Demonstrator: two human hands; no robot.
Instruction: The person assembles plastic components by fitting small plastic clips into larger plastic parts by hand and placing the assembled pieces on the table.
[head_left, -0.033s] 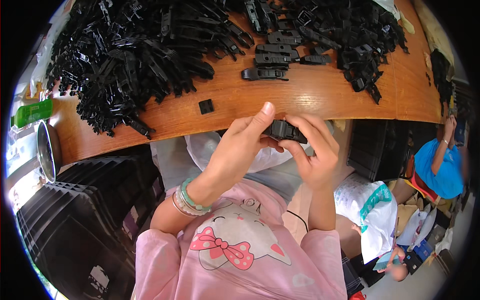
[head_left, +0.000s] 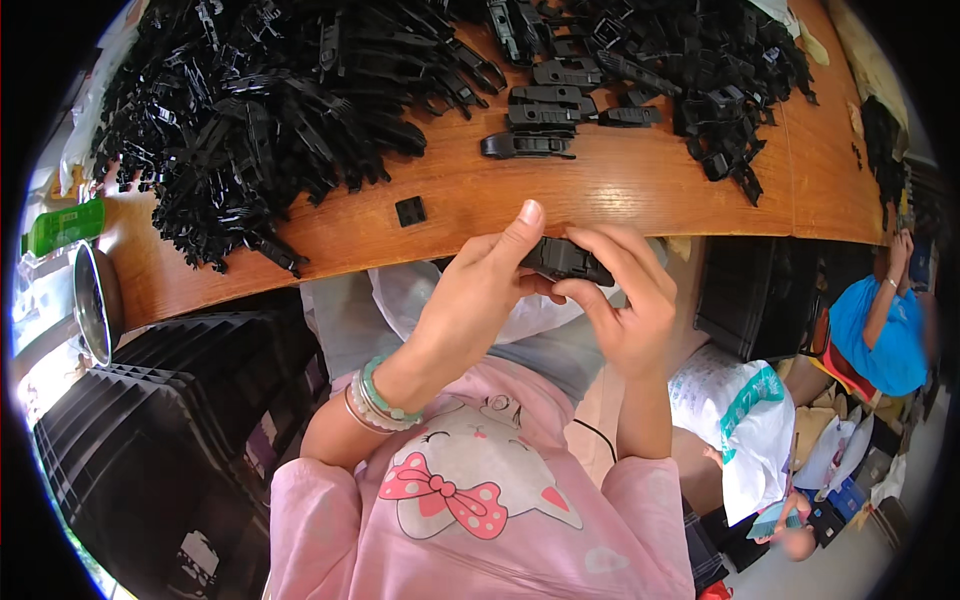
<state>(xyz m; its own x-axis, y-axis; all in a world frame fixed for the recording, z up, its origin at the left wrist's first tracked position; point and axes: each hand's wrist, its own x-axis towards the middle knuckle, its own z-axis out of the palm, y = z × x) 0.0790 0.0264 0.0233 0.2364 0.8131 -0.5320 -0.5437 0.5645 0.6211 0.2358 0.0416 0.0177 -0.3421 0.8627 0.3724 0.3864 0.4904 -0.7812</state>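
Just off the table's front edge, a black plastic part [head_left: 568, 260] is held between both hands. My left hand [head_left: 470, 300] is closed on its left end, with the thumb raised over it. The thumb and fingers of my right hand [head_left: 635, 305] pinch its right end. Fingers cover much of the part, so its full shape is hidden. On the wooden table [head_left: 460, 200] ahead lie a small square black piece [head_left: 410, 211] and, further right, a long black plastic piece [head_left: 528, 146] beside several similar ones.
A large heap of black plastic parts [head_left: 250, 120] covers the table's left, and another pile [head_left: 720, 100] its right. Black crates [head_left: 170, 430] stand at lower left, near a round metal pan [head_left: 97, 303] and green bottle [head_left: 65, 227]. A person in blue [head_left: 880, 335] is at far right.
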